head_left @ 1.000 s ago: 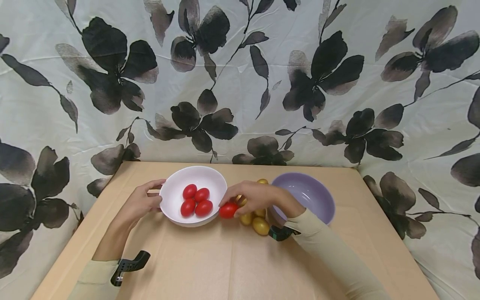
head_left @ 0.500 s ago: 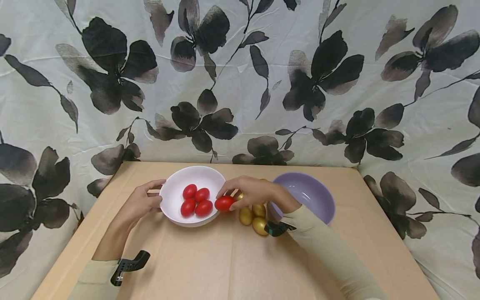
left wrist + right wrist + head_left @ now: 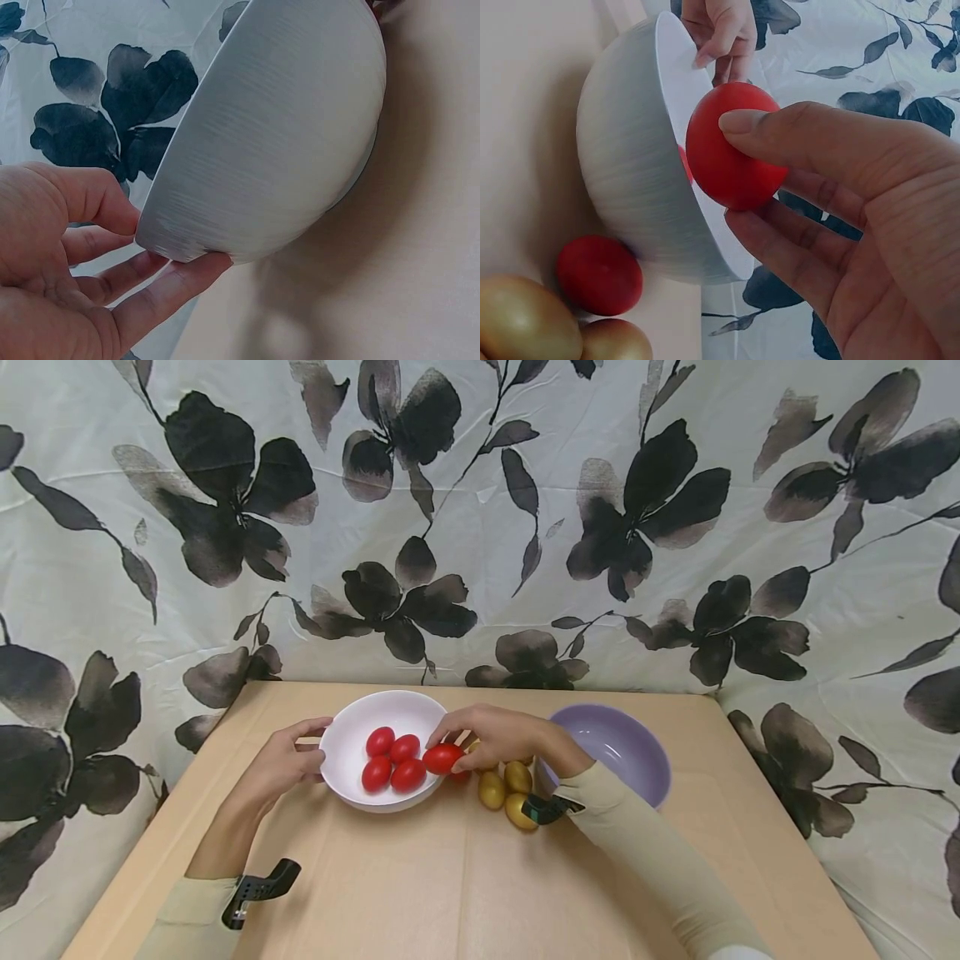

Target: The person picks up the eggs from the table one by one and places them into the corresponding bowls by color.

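Observation:
My left hand point(image 3: 288, 758) holds the left rim of a white bowl point(image 3: 347, 733), its thumb at the rim and fingers against the outer wall, as the left wrist view shows. Several red eggs point(image 3: 377, 774) lie in the bowl. My right hand point(image 3: 495, 737) pinches another red egg point(image 3: 731, 150) between thumb and fingers, at the bowl's right rim. In the right wrist view a further red egg point(image 3: 600, 275) lies on the table beside the bowl, mostly hidden by my hand in the head view.
Several gold eggs point(image 3: 492, 791) lie on the table right of the white bowl, partly under my right forearm. Behind that forearm stands a purple bowl point(image 3: 622, 747); part of it is hidden. A floral cloth point(image 3: 517, 568) hangs behind the wooden table point(image 3: 405, 885).
My right hand has lifted the red egg and carried it left and up to the white bowl's rim. The left hand has stayed on the bowl.

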A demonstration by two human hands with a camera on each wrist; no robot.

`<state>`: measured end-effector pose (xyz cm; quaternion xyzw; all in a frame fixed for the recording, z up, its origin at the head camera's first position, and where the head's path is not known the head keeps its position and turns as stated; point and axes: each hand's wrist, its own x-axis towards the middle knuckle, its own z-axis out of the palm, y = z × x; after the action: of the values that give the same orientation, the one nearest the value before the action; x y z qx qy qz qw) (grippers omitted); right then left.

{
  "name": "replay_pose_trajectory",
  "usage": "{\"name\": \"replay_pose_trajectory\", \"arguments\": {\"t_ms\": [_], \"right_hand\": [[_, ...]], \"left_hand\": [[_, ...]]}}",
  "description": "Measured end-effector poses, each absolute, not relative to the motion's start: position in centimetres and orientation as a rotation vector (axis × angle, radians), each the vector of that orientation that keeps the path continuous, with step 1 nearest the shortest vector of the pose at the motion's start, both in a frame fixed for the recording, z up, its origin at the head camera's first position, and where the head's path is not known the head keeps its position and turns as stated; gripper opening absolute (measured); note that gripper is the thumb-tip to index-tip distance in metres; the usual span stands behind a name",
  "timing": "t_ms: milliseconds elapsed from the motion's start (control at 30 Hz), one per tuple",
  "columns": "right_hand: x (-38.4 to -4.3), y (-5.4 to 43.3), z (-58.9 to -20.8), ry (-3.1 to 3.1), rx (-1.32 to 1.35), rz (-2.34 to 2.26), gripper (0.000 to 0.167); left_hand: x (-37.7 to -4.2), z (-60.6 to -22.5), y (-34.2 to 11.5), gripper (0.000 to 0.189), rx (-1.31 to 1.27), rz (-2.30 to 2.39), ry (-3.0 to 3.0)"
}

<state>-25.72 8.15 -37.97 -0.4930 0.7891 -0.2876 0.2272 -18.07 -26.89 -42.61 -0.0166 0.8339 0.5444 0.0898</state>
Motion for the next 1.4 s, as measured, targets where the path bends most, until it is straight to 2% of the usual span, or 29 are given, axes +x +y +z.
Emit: {"name": "replay_pose_trajectory", "arguments": {"t_ms": [1400], "right_hand": [[-26.6,3.8,-38.5,2.089,-1.412,-0.747,0.044]], "left_hand": [[-18.3,-42.6,-26.9,0.066,-0.065,1.628,2.466]]}}
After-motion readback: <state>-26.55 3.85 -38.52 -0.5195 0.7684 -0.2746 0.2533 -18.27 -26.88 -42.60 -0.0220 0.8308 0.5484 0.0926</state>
